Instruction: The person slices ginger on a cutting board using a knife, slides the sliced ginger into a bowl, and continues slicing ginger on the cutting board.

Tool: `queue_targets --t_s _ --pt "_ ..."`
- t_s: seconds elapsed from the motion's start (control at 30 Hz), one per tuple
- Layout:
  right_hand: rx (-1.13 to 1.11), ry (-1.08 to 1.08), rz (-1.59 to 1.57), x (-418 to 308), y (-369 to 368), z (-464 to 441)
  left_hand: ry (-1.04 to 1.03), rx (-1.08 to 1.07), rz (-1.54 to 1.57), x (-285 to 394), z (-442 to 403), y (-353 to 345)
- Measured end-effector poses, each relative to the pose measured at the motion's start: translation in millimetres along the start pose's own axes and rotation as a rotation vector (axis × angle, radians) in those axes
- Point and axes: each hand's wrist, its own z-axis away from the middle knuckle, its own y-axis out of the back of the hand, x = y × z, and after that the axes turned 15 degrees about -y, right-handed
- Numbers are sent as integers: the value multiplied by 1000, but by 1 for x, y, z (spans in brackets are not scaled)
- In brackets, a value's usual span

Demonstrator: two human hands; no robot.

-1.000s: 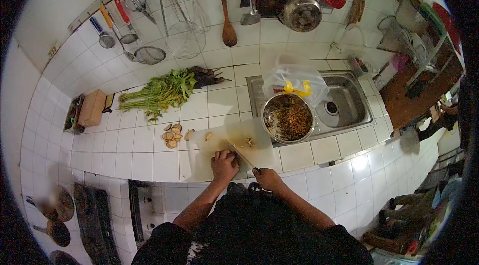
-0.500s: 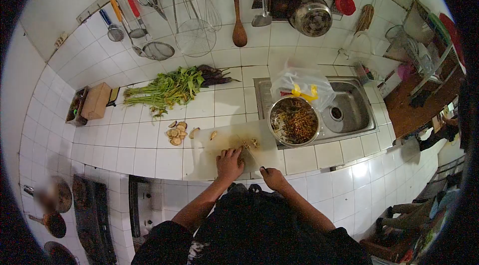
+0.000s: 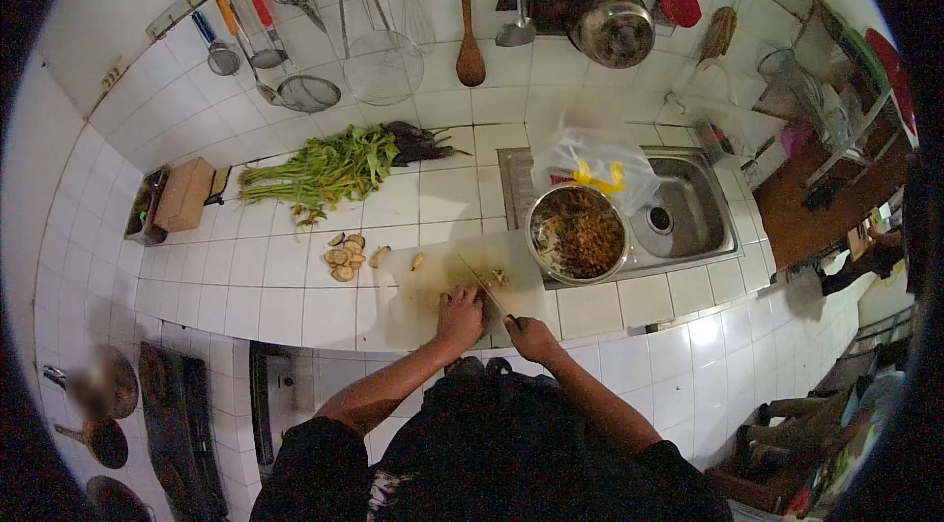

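On the translucent cutting board [image 3: 405,311], my left hand [image 3: 460,318] presses down with bent fingers; whatever lies under the fingertips is hidden. My right hand [image 3: 532,338] grips the dark handle of a knife [image 3: 484,287], whose blade slants up and left across the board, close beside the left fingertips. Small chopped bits [image 3: 500,276] lie just right of the blade. One pale piece [image 3: 418,261] rests near the board's far edge. To the left, on the tiles, are a pale slice [image 3: 380,256] and a heap of slices with dark rims [image 3: 344,257].
A metal bowl [image 3: 531,245] of brown bits stands by the sink [image 3: 723,217], with a plastic bag [image 3: 629,168] behind it. Leafy greens [image 3: 334,168] and dark purple vegetables [image 3: 418,144] lie at the back. Utensils hang above. Another person's legs [image 3: 796,424] show at right.
The knife has turned so its tip points further left and away from me. My right hand has shifted slightly left and up; my left hand stays on the board, its fingers bent.
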Motion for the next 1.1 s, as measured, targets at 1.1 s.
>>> queue_targets --t_s 1.1 --pt "-32 -194 -67 15 17 61 -15 37 109 8 3 7"
